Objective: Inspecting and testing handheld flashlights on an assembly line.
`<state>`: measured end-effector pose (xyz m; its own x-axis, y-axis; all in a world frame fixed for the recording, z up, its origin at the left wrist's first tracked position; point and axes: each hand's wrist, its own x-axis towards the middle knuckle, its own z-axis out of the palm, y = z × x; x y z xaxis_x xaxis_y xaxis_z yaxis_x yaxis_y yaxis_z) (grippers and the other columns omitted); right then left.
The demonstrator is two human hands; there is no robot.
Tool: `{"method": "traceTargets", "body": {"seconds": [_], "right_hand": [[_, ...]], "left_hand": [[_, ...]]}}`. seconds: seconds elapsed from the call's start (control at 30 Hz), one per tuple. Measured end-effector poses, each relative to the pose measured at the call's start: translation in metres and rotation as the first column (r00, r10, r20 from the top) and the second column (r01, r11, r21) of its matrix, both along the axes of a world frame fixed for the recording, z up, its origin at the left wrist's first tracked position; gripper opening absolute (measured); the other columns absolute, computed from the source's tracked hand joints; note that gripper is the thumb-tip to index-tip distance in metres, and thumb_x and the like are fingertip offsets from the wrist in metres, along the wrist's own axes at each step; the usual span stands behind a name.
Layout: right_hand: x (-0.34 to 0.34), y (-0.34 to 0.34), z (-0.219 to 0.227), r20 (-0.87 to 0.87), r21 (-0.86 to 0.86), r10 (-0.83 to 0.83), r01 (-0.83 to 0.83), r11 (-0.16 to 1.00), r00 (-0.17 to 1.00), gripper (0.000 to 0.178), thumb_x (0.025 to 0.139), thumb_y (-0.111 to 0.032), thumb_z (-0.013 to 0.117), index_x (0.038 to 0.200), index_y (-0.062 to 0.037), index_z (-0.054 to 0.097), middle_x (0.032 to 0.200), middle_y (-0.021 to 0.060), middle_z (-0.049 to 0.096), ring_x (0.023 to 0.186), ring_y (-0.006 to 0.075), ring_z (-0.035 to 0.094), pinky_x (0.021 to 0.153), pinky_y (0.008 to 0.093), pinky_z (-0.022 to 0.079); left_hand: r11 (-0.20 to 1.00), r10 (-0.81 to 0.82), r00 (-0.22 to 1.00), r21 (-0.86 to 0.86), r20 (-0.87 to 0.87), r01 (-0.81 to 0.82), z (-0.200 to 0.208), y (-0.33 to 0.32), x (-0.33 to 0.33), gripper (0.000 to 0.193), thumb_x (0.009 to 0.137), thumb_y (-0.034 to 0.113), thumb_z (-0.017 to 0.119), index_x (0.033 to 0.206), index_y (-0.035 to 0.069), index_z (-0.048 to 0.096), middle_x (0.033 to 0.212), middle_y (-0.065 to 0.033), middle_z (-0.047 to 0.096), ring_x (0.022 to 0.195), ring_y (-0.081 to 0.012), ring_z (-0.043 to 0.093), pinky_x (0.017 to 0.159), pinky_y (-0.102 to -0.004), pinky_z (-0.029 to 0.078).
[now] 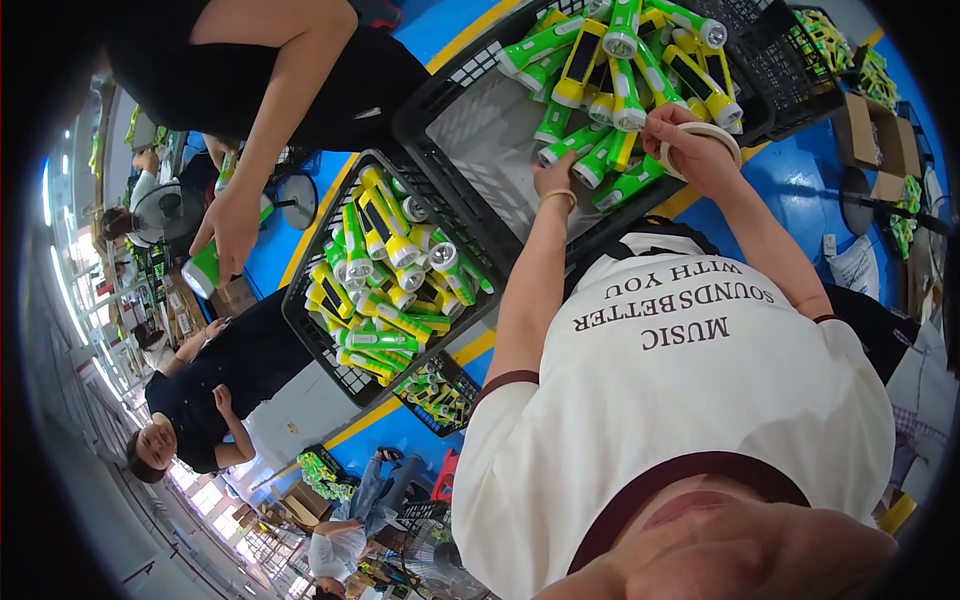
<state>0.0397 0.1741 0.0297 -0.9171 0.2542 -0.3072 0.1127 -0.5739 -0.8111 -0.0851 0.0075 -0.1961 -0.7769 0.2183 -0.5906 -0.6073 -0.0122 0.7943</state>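
Observation:
My left hand (552, 174), with a pale band at the wrist, is closed on the near end of a green flashlight (575, 145). The flashlight lies at the edge of a pile in a black crate. My right hand (690, 152) is beside the same pile, its thumb and fingers pinched together. What lies between those fingers is too small to make out. A thick cream ring (722, 136), like a roll of tape, loops round the right hand. Yellow-and-green flashlights (578, 62) with clear lenses are heaped just beyond both hands.
A second black crate (375, 388) full of flashlights stands at the left, with a smaller crate (462, 375) below it. Another person's hand (232, 232) holds a green flashlight (202, 268) at the far left. Open cardboard boxes (880, 140) stand at the right.

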Motion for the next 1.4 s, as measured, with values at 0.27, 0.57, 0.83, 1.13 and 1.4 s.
{"method": "traceTargets", "body": {"seconds": [0.27, 0.57, 0.83, 1.13, 1.4], "right_hand": [[0.013, 0.009, 0.004, 0.000, 0.062, 0.093, -0.093, 0.994, 0.996, 0.012, 0.086, -0.016, 0.056, 0.088, -0.0056, 0.051, 0.083, 0.0034, 0.052, 0.076, 0.0115, 0.050, 0.066, 0.0225, 0.038], [-0.042, -0.058, 0.052, -0.093, 0.200, 0.478, -0.454, 0.868, 0.873, 0.014, 0.084, -0.017, 0.057, 0.084, -0.0030, 0.053, 0.075, 0.0030, 0.056, 0.069, 0.0096, 0.054, 0.062, 0.0219, 0.043], [-0.052, -0.075, 0.058, -0.017, 0.221, 0.591, -0.573, 0.789, 0.806, 0.016, 0.082, -0.018, 0.061, 0.082, -0.0032, 0.054, 0.072, 0.0013, 0.055, 0.064, 0.0085, 0.053, 0.059, 0.0218, 0.044], [-0.057, -0.096, 0.072, 0.047, 0.546, 0.579, -0.507, 0.667, 0.814, 0.017, 0.078, -0.017, 0.064, 0.077, -0.0033, 0.054, 0.073, 0.0008, 0.052, 0.066, 0.0075, 0.050, 0.057, 0.0216, 0.039], [-0.067, -0.094, 0.061, 0.031, 0.633, 0.465, -0.377, 0.676, 0.885, 0.022, 0.076, -0.021, 0.066, 0.074, -0.0062, 0.050, 0.067, -0.0030, 0.046, 0.061, 0.0043, 0.041, 0.051, 0.0197, 0.033]], "left_hand": [[0.915, 0.209, 0.834, 0.404, -0.511, 0.018, 0.167, -0.037, -0.012, 0.043, 0.078, 0.002, 0.055, 0.118, 0.003, 0.039, 0.106, -0.0120, 0.053, 0.097, -0.0224, 0.054, 0.086, -0.0342, 0.044], [0.838, -0.127, 0.976, 0.507, -0.178, 0.202, 0.238, -0.059, 0.042, 0.037, 0.093, 0.027, 0.043, 0.122, 0.006, 0.037, 0.103, -0.0081, 0.055, 0.087, -0.0166, 0.058, 0.070, -0.0268, 0.049], [0.812, -0.175, 0.908, 0.466, -0.381, 0.351, 0.256, -0.086, 0.049, 0.057, 0.084, 0.009, 0.051, 0.132, 0.006, 0.021, 0.113, -0.0135, 0.048, 0.097, -0.0248, 0.055, 0.084, -0.0393, 0.047], [0.906, -0.119, 0.860, 0.300, -0.497, 0.298, 0.251, -0.096, 0.049, 0.045, 0.092, 0.021, 0.039, 0.132, 0.007, 0.023, 0.114, -0.0138, 0.050, 0.092, -0.0229, 0.057, 0.075, -0.0348, 0.051], [0.843, -0.011, 0.945, 0.506, -0.326, 0.184, 0.256, -0.100, 0.046, 0.036, 0.091, 0.019, 0.045, 0.121, 0.005, 0.034, 0.101, -0.0115, 0.053, 0.084, -0.0191, 0.059, 0.066, -0.0362, 0.054]]}}
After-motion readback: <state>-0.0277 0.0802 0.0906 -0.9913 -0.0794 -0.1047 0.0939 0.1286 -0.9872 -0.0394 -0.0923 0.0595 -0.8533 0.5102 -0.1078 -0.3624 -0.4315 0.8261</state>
